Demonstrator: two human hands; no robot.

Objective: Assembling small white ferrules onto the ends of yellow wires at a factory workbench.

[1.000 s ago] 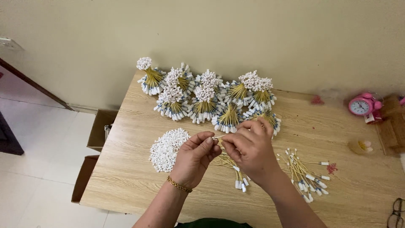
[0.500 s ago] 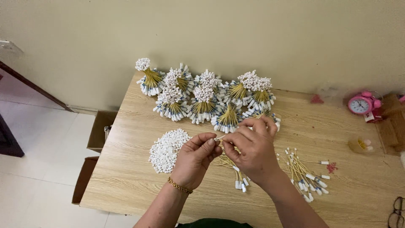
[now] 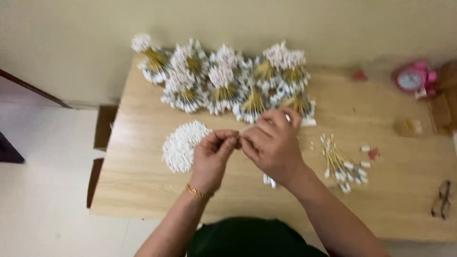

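Over a wooden table [image 3: 143, 190], the left hand [image 3: 212, 159] and right hand [image 3: 273, 143] pinch together at their fingertips on something too small and blurred to identify (probably a white-tipped stick). A round white-tipped bundle [image 3: 183, 145] lies just left; loose sticks [image 3: 340, 164] right, bare tabletop beyond.

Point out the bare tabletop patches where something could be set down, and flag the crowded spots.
Bare wood: the near left corner of the table below the white pile; the wide stretch between the loose sticks and the glasses; the back strip before the pink clock. Crowded: the back row of bundles and the middle, where left hand and right hand meet.
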